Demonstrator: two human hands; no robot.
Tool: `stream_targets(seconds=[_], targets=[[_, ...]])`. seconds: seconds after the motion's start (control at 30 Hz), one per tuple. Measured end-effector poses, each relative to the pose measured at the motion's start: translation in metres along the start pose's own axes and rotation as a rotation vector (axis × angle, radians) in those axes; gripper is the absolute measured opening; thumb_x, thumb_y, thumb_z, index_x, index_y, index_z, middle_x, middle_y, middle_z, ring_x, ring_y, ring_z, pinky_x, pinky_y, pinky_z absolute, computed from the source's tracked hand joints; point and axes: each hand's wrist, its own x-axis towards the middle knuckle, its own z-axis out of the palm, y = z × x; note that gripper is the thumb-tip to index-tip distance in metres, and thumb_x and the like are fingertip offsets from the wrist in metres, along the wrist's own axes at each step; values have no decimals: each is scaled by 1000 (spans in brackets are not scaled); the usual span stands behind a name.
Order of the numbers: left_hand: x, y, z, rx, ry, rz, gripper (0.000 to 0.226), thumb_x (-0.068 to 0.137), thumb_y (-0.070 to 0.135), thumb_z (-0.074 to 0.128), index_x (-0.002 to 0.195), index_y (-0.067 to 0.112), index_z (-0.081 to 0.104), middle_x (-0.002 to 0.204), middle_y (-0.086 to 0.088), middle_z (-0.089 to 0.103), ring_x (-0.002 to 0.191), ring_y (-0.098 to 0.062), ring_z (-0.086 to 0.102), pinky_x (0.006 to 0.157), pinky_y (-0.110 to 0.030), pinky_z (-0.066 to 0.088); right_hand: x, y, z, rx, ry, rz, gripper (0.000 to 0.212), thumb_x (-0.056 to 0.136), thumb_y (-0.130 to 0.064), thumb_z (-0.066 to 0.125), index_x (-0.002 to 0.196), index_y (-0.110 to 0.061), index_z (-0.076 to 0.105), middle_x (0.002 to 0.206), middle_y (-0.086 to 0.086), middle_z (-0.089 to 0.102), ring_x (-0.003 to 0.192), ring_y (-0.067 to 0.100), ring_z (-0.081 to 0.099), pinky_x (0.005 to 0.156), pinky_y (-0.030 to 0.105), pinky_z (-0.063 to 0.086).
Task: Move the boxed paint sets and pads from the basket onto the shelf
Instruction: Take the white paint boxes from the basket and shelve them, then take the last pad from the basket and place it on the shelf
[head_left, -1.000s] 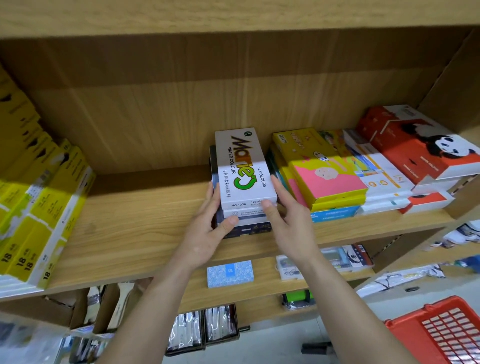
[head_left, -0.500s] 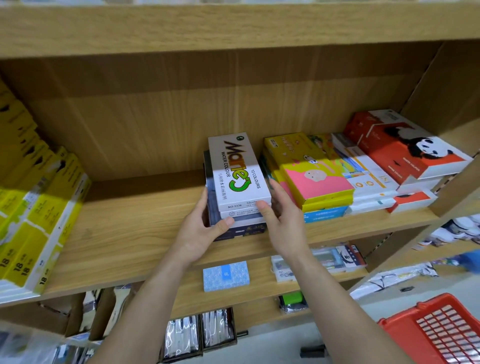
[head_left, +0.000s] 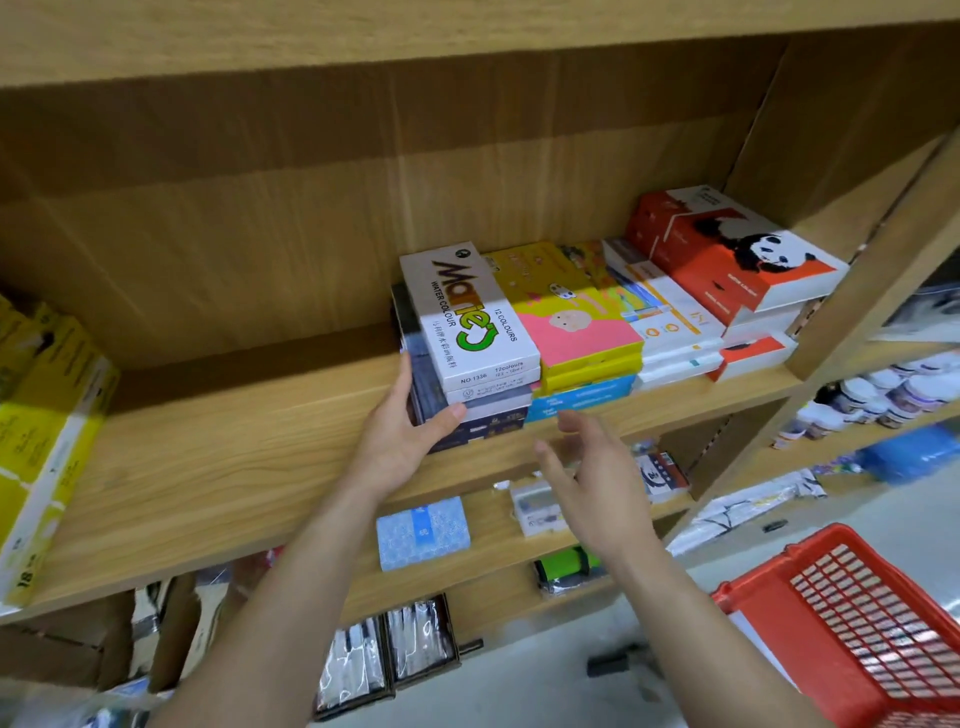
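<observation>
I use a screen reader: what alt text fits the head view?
A left hand presses the side of a stack topped by a white watercolour box on a wooden shelf; the right hand hovers open. Red basket at lower right.

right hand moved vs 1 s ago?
Yes. The right hand has come off the white watercolour box and pulled back toward the person, now hovering at the front edge of the shelf.
</observation>
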Motion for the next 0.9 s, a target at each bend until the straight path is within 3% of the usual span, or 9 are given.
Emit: stream_targets(seconds=[0.1, 0.2, 0.27, 0.4, 0.57, 0.7, 0.8, 0.9], targets=[[-14, 15, -2, 134, 124, 27, 120, 61, 68, 75, 162, 28, 23, 137, 35, 46, 125, 16, 48, 117, -33, 36, -1, 4, -7, -87, -36, -40, 52, 101, -41, 64, 144, -13, 56, 138, 6, 63, 121, 28, 63, 94, 43, 55], [-49, 31, 1, 346, 413, 226, 74, 76, 62, 66, 143, 37, 47, 131, 25, 50, 122, -2, 52, 103, -35, 45, -2, 17, -16, -139, -38, -52, 53, 99, -43, 66, 143, -15, 58, 138, 6, 63, 122, 29, 62, 93, 44, 56], [-73, 39, 19, 377, 417, 372, 50, 83, 51, 65, 129, 33, 56, 124, 16, 56, 115, -8, 56, 97, -36, 50, -4, 33, -26, -164, -19, -47, 51, 98, -43, 68, 141, -16, 60, 136, 5, 63, 121, 29, 62, 90, 41, 56], [-95, 46, 93, 425, 56, 414, 44, 84, 46, 63, 121, 23, 65, 120, 9, 60, 112, -10, 58, 94, -30, 49, -16, 82, -56, -176, 27, -1, 45, 95, -38, 71, 133, -14, 65, 124, 8, 65, 111, 31, 65, 80, 38, 55], [-83, 21, 208, 612, -328, 333, 45, 90, 45, 67, 131, 28, 60, 135, 10, 57, 124, -9, 51, 95, -26, 41, -57, 180, -107, -250, 72, 246, 49, 94, -40, 72, 136, -15, 63, 131, 11, 63, 118, 38, 62, 87, 43, 53], [-68, -11, 300, 749, -569, 281, 49, 91, 50, 64, 134, 27, 57, 138, 7, 55, 127, -14, 52, 98, -31, 44, -106, 272, -144, -290, 33, 475, 55, 93, -39, 74, 138, -10, 62, 134, 17, 63, 124, 40, 60, 96, 46, 53], [-59, -42, 364, 831, -680, 244, 51, 90, 49, 66, 132, 23, 58, 135, 2, 57, 124, -19, 55, 90, -31, 46, -139, 339, -157, -283, -39, 652, 58, 93, -39, 73, 140, -8, 59, 136, 19, 61, 124, 41, 60, 98, 46, 53], [-55, -74, 417, 934, -780, 187, 61, 89, 48, 68, 140, 17, 53, 140, -6, 53, 129, -27, 53, 96, -35, 46, -163, 396, -157, -265, -142, 800, 61, 95, -39, 71, 145, -8, 55, 142, 20, 57, 128, 41, 58, 102, 46, 50]])
